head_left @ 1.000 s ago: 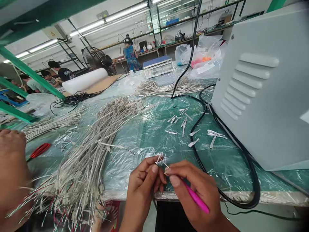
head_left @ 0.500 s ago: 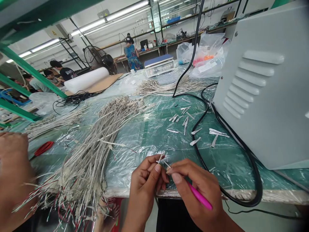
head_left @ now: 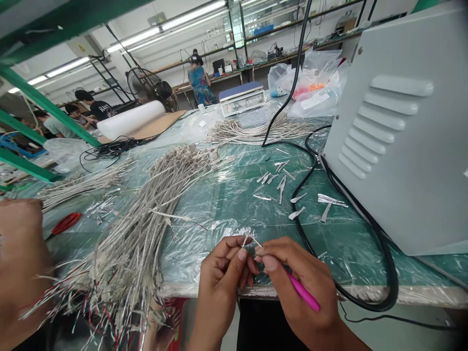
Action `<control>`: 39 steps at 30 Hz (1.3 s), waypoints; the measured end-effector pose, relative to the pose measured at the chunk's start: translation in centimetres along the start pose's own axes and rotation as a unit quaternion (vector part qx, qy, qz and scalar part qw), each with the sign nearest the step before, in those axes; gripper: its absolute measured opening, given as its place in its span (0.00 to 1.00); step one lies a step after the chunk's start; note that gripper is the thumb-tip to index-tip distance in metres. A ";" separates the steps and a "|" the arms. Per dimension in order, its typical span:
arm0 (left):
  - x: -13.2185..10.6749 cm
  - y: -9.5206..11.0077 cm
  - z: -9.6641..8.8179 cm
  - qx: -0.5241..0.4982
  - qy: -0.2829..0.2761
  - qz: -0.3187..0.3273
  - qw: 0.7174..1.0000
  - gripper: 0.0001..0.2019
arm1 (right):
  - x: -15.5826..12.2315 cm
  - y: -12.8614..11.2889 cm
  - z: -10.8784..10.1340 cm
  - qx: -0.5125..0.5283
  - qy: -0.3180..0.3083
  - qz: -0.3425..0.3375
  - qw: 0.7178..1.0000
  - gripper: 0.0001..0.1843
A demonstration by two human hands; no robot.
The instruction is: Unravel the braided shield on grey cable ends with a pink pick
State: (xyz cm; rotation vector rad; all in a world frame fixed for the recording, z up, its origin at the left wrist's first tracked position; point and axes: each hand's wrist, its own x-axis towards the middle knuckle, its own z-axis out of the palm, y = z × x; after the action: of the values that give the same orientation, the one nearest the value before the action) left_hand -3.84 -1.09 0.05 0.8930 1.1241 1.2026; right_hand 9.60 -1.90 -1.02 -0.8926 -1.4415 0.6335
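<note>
Near the table's front edge, my left hand (head_left: pixel 224 273) pinches the pale end of a cable (head_left: pixel 245 239) between thumb and fingers. My right hand (head_left: pixel 307 278) is closed like a pen grip around a slim pick with a pink handle (head_left: pixel 304 293). Its thin metal tip points up and left and meets the cable end, though the exact contact is too small to make out. To the left lies a big bundle of grey-white cables (head_left: pixel 146 209), with stripped coloured wires hanging over the edge. Small foil-like scraps (head_left: pixel 281 187) are scattered beyond my right hand.
A grey vented machine housing (head_left: pixel 398 146) stands at the right, with a thick black cable (head_left: pixel 305 239) looping before it. Another person's arm (head_left: pixel 22 263) is at far left, near red-handled scissors (head_left: pixel 66 223). More cables (head_left: pixel 256 131) and a scale (head_left: pixel 242 100) are farther back.
My right hand and the pick have shifted slightly, with the tip higher against the cable end. My left hand has moved a little to the right, still pinching the cable.
</note>
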 end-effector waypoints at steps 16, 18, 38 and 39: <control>-0.1 -0.4 -0.1 0.055 0.018 0.012 0.998 0.12 | -0.5 0.1 -0.6 0.034 -0.025 -0.016 0.999 0.11; -0.1 -0.4 0.1 0.070 0.031 0.023 0.997 0.12 | -0.4 0.0 -0.5 0.024 -0.035 -0.013 0.999 0.10; -0.4 -0.4 1.2 0.088 0.079 0.054 0.992 0.08 | -0.4 0.2 -0.2 0.006 -0.022 -0.003 1.000 0.08; -0.4 -0.4 1.2 0.088 0.077 0.052 0.992 0.08 | -0.3 0.2 -0.2 0.007 -0.020 -0.003 1.000 0.08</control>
State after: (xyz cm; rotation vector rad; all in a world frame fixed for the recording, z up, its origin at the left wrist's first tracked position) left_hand -2.62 -1.54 0.01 1.0157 1.3377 1.2901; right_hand 9.80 -2.07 -1.33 -0.8694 -1.4733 0.6601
